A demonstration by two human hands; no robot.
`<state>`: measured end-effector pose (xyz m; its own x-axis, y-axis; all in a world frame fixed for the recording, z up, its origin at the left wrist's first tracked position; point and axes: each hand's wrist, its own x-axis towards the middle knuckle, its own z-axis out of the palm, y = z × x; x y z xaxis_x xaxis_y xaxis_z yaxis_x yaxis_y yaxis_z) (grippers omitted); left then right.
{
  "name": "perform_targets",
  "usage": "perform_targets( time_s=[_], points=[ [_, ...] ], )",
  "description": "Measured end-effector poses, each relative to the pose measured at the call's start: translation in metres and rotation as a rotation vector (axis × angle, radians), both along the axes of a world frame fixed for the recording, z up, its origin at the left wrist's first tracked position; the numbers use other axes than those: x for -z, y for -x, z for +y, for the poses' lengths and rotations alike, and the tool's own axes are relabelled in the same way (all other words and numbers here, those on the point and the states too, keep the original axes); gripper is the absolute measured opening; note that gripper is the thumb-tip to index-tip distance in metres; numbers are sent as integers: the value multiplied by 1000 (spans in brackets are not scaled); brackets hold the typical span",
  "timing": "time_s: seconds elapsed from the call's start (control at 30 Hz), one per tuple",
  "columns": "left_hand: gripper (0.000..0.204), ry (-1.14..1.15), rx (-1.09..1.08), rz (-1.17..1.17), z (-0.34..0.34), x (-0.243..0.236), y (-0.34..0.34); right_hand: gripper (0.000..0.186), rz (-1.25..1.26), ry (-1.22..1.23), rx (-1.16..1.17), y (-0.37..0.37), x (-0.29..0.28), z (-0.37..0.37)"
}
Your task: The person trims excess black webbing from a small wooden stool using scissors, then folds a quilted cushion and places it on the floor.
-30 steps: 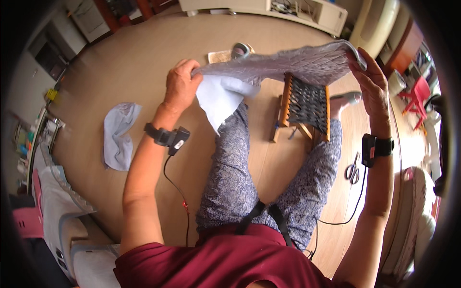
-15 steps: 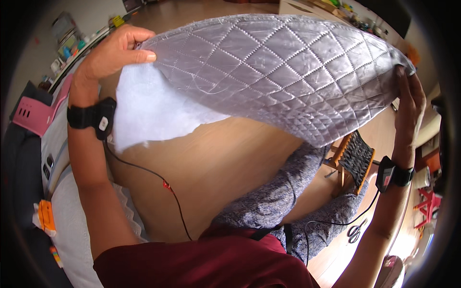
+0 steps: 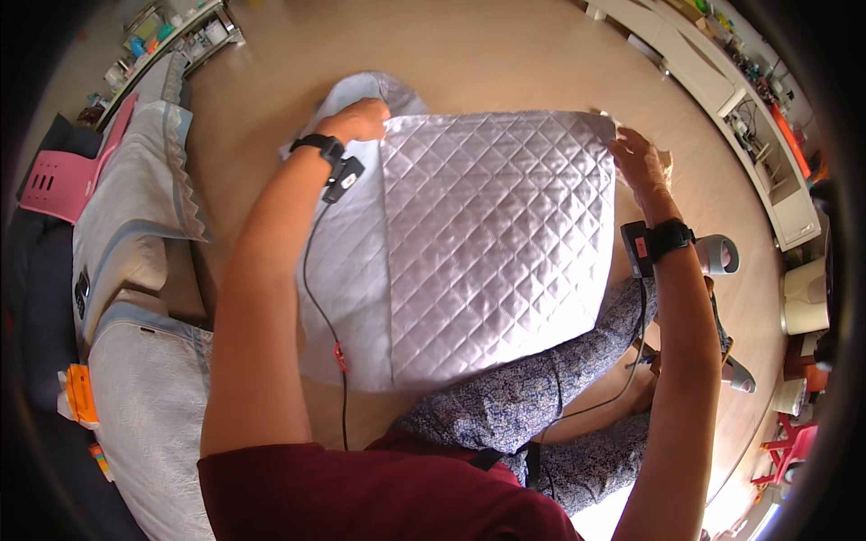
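1. At the upper left corner of the silver quilted fabric panel (image 3: pixel 501 234), gripping the edge with the curled fingers of the left hand (image 3: pixel 359 119), tips partly hidden.
2. At the upper right corner, pinching the edge likewise with the fingers of the right hand (image 3: pixel 639 160).
3. Between both hands, spread nearly flat, above the floor (image 3: pixel 271 54), with lower edge close to the patterned trousers (image 3: pixel 523 388); cannot tell whether touching.
4. Judging by sheen and diamond stitching: light, soft, slightly springy from padding, slippery on the shiny face, hardly fragile. Best taken by both top corners, thumb against fingers, to prevent sagging or sliding.
5. Along the panel's left side, showing pale blue-white fabric (image 3: pixel 343 298); cannot tell whether joined or merely lying beneath.
6. On the wrists, carrying a black module (image 3: pixel 344 180) at left and a matching module (image 3: pixel 637 250) at right.
7. Farther out: at left, a sofa with white lace-edged covers (image 3: pixel 135 388); at upper right, a white low cabinet (image 3: pixel 686 54); at lower right, a red stool (image 3: pixel 789 446).
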<state>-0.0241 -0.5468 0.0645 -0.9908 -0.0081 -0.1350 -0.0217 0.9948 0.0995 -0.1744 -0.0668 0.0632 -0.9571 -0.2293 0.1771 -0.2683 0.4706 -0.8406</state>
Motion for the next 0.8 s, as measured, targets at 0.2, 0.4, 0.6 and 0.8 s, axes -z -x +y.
perform_targets(
  time_s=[0.2, 0.4, 0.6, 0.8],
  points=[
    [30, -68, -175, 608, 40, 82, 23, 69, 464, -295, -201, -58, 68, 54],
    [31, -97, -248, 651, 42, 149, -88, 31, -178, -377, -9, -159, 121, 117],
    [46, 186, -1005, 284, 18, 238, -231, 39, -254, -574, -193, -195, 174, 95],
    [30, 72, -920, 304, 16, 280, -261, 86, -292, -602, -93, -196, 204, 79]
  ],
)
